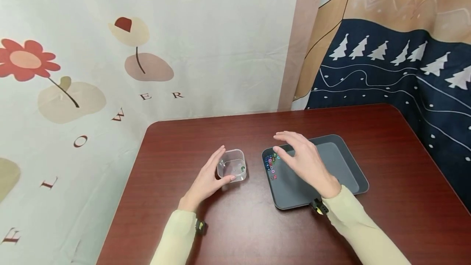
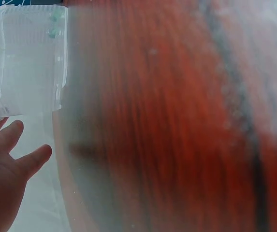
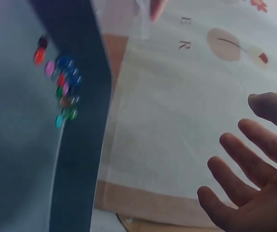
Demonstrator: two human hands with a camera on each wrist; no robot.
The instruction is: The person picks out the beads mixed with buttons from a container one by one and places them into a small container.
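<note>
A small clear plastic container [image 1: 233, 167] stands on the table with green beads inside, near its right side. My left hand [image 1: 207, 181] holds it from the left, with the thumb at the near side and the fingers along the far left; in the left wrist view some fingers [image 2: 34, 162] spread away from it. My right hand [image 1: 307, 162] hovers over the grey tray [image 1: 294, 199], fingers apart and nothing between them. Several small colourful beads [image 1: 270, 162] lie along the tray's left end; the right wrist view shows the beads [image 3: 65, 87] blurred, beyond the fingers.
A reddish-brown wooden table [image 1: 243, 232] bears the tray and container. Behind it hangs a pale curtain [image 1: 220, 52] with flower prints, and at the right a dark blue cloth [image 1: 386, 77] with white trees.
</note>
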